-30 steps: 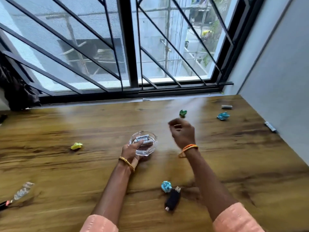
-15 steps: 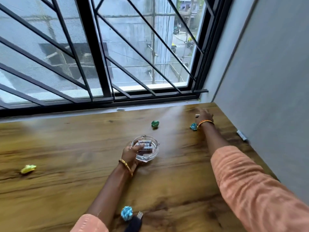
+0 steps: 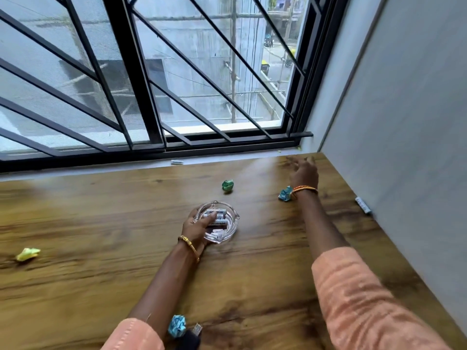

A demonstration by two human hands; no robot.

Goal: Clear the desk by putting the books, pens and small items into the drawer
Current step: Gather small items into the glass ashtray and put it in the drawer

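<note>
Centre of frame: a clear glass ashtray (image 3: 222, 228) with notched rim stands on the wooden desk (image 3: 101, 223), holding white cylindrical batteries (image 3: 216, 218) with dark printed labels. The left hand (image 3: 199, 227) grips its near-left rim, fingers curled over the edge onto the batteries. Upper right: the right hand (image 3: 304, 173) is blurred above the desk's far corner, fingers spread and holding nothing. A crumpled blue paper ball (image 3: 285, 194) lies just beside its wrist; a green one (image 3: 227, 185) sits above the ashtray.

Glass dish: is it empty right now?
No, the glass dish, held by the left hand, has white batteries lying inside.
</note>
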